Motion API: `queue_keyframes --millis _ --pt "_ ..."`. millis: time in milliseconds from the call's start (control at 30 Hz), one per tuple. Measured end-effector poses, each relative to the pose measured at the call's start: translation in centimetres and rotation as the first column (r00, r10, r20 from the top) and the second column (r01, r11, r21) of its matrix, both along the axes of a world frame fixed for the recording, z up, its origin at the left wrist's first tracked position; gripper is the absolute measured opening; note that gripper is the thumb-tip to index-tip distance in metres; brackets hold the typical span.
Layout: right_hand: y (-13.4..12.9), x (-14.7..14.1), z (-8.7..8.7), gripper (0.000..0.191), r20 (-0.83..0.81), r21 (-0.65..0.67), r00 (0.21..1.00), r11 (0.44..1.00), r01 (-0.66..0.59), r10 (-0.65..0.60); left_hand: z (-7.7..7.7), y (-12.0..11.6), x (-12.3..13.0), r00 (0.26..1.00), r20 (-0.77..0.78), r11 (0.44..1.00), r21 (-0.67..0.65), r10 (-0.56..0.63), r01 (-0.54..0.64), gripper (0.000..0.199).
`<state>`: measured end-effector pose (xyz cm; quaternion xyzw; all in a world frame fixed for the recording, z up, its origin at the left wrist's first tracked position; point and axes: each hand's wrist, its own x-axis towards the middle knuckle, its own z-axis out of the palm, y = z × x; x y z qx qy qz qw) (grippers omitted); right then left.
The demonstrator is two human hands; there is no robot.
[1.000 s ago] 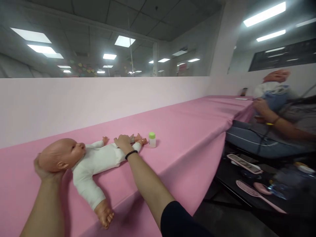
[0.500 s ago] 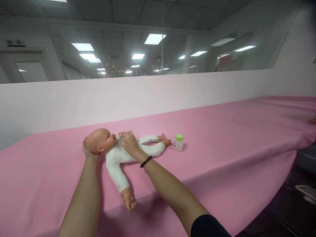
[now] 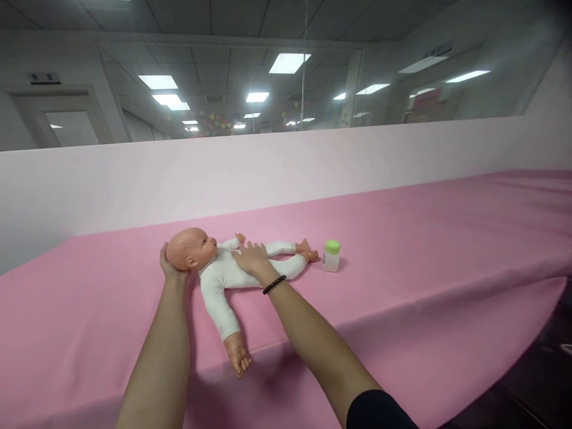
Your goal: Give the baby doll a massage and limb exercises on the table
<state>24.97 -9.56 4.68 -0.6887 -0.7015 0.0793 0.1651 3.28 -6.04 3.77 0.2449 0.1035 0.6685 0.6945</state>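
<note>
A baby doll [image 3: 227, 271] in a white cloth suit lies on its back, head to the left and feet to the right. My left hand [image 3: 172, 269] cups the back of the doll's head from beneath, its fingers partly hidden behind it. My right hand [image 3: 252, 257], with a black beaded bracelet [image 3: 274, 285] at the wrist, lies over the doll's belly with fingers stretched out. The doll's near arm hangs toward the front edge, while its far hand shows beyond my right fingers. Right of the feet stands a small clear bottle [image 3: 331, 261] with a green lid.
Under everything is a pink sheet [image 3: 424, 250], draping over the front edge. A low white wall [image 3: 268, 170] runs along the back, topped by a glass pane [image 3: 214, 89] with ceiling lights showing in it. The floor at the lower right is dark.
My right hand has moved from above the doll's chest down onto its belly and flattened, uncovering the doll's far hand. My left hand still supports the head. The whole view has shifted slightly.
</note>
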Motion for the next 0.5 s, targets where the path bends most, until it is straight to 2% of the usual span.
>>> queue_keyframes --millis 100,200,267,367,433,500 --pt "0.4 1.1 0.1 0.067 -0.016 -0.04 0.989 0.988 0.146 -0.147 0.1 -0.2 0.0 0.997 0.014 0.997 0.021 -0.071 0.071 0.082" --pt "0.5 1.8 0.3 0.07 -0.061 -0.027 0.982 0.984 0.176 -0.177 0.2 -0.4 0.1 0.997 0.021 0.997 0.01 -0.078 0.078 0.082" --pt "0.4 1.8 0.3 0.065 -0.078 0.079 0.992 0.991 0.107 -0.101 0.3 -0.4 0.1 0.999 0.018 0.999 -0.013 -0.041 0.041 0.08" --pt "0.2 1.3 0.1 0.055 -0.066 0.28 0.985 0.951 -0.134 0.158 0.4 -0.4 0.3 0.999 0.007 0.998 -0.056 0.033 -0.033 0.073" --pt "0.2 1.0 -0.1 0.057 -0.077 0.239 0.97 0.948 -0.208 0.232 0.5 -0.4 0.3 0.998 0.0 0.995 -0.081 0.065 -0.065 0.07" --pt "0.2 0.8 -0.3 0.064 -0.101 0.126 0.974 0.974 -0.19 0.203 0.5 -0.4 0.3 0.997 -0.009 0.992 -0.1 0.08 -0.08 0.068"
